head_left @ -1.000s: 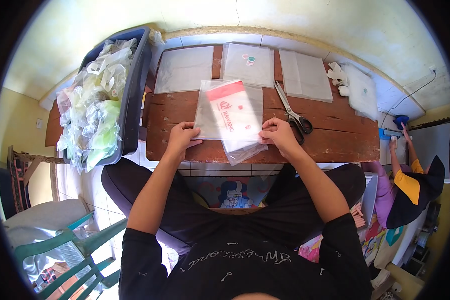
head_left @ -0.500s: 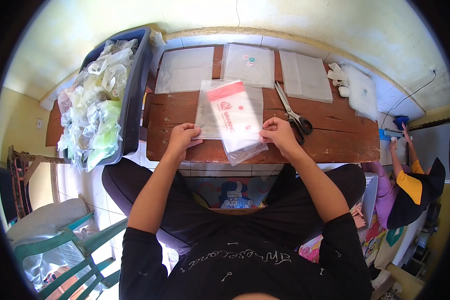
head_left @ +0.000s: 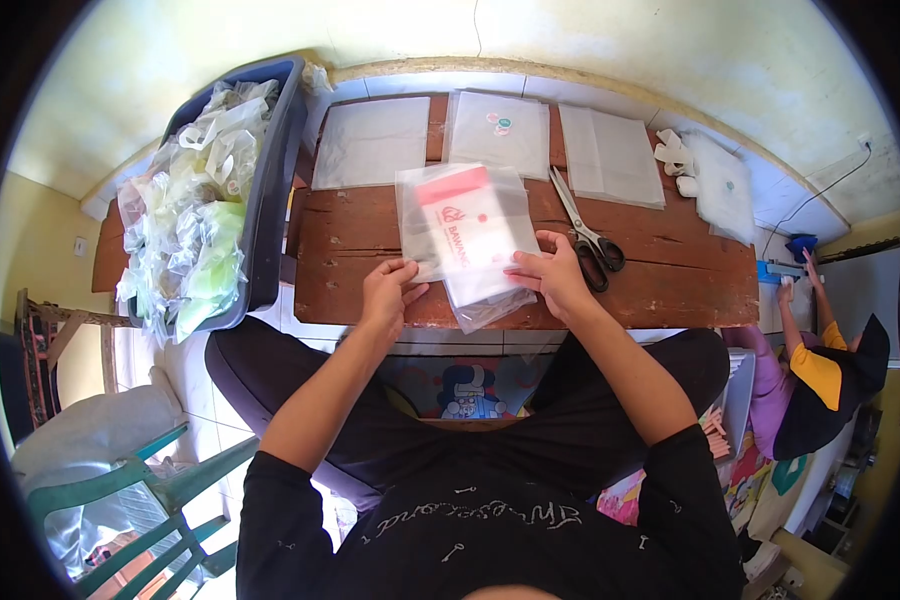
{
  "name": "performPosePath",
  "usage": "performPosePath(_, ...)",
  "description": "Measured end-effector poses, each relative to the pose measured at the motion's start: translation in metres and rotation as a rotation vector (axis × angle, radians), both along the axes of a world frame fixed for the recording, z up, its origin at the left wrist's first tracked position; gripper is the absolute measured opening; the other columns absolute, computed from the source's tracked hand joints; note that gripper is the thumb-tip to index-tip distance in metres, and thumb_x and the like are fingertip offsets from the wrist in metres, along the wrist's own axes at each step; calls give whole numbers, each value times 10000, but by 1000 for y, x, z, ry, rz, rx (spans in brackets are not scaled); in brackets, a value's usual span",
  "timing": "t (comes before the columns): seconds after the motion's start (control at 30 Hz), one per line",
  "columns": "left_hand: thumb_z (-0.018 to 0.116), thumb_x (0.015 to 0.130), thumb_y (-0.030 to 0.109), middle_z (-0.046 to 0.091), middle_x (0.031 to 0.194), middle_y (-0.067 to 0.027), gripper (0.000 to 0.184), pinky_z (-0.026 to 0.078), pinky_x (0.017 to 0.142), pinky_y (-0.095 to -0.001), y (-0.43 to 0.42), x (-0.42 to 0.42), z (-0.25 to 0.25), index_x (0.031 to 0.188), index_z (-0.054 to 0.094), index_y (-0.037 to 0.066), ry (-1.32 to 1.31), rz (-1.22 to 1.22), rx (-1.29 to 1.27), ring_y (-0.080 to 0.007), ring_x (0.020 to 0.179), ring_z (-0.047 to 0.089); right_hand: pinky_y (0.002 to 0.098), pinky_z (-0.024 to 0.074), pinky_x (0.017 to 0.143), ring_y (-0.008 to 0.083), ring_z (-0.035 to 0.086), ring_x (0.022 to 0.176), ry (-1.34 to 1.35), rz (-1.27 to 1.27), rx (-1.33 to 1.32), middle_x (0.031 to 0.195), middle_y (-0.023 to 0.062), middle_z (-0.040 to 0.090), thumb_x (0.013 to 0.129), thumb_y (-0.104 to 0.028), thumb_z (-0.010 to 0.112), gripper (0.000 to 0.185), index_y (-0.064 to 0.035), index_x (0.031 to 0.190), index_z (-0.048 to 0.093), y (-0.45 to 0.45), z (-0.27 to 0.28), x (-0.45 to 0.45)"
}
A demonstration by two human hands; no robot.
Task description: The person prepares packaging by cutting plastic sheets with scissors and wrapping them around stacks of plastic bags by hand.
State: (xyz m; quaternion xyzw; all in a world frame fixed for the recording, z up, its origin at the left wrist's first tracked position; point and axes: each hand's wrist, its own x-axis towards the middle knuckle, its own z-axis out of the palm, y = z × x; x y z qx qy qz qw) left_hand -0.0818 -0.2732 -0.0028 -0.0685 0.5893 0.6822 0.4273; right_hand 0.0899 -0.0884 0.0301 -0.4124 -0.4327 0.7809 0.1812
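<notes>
A clear plastic bag [head_left: 410, 215] lies over a stack of white packaging [head_left: 470, 288] with red print reading "BAWANG", on the brown wooden table [head_left: 350, 260]. My left hand [head_left: 390, 290] pinches the bag's lower left corner between thumb and fingers. At the lower right, my right hand [head_left: 555, 275] grips the bag's edge, with its thumb over the printed packaging. The packaging sticks out below the bag toward the table's front edge. Large scissors [head_left: 588, 235] with black handles lie just right of my right hand.
Stacks of clear bags [head_left: 370, 140] line the back of the table, one with small round stickers [head_left: 500, 124]. White rolls [head_left: 675, 152] sit at the back right. A dark bin [head_left: 288, 130] full of plastic bags [head_left: 205, 190] stands left. Another person [head_left: 820, 390] works at right.
My left hand has moved right, closer to the packaging, along with the bag's lower corner. My right hand has shifted slightly left, its thumb now over the bag.
</notes>
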Motion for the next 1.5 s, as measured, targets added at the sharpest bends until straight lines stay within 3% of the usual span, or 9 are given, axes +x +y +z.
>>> performPosePath(0.3, 629, 893, 61, 621, 939, -87, 138, 595, 694, -249, -1, 11, 6, 1000, 579, -12, -14, -6, -67, -172, 830, 650, 323, 612, 734, 243, 683, 831, -94, 14, 18, 945, 178, 640, 811, 87, 641, 381, 65, 1155, 479, 23, -15, 5)
performPosePath(0.67, 634, 917, 162, 661, 983, -105, 216, 554, 783, -303, 11, -17, 4, 1038, 604, -15, -67, -130, 45, -177, 844, 661, 323, 616, 734, 241, 689, 842, -134, 155, 78, 948, 186, 651, 797, 106, 639, 395, 70, 1158, 481, 32, -5, 8)
performPosePath(0.83, 636, 921, 191, 678, 938, -84, 220, 545, 766, -285, 22, -40, 3, 1020, 625, -6, 109, -175, -2, -168, 830, 665, 330, 617, 733, 248, 691, 855, -147, 163, 72, 951, 188, 655, 786, 118, 636, 419, 65, 1170, 476, 32, -6, 12)
performPosePath(1.1, 655, 912, 179, 676, 884, -72, 179, 541, 775, -278, 17, -38, 0, 972, 635, 12, 132, -147, -7, -159, 800, 662, 344, 616, 743, 261, 685, 875, -204, 216, 164, 979, 215, 651, 763, 163, 569, 504, 87, 1244, 438, 34, -2, 16)
performPosePath(1.5, 646, 919, 170, 675, 895, -91, 154, 551, 764, -298, 34, -58, 2, 920, 628, 17, 102, -172, 15, -166, 801, 658, 320, 603, 745, 235, 680, 855, -199, 268, 165, 959, 185, 659, 779, 148, 552, 443, 83, 1212, 483, 49, -4, 12)
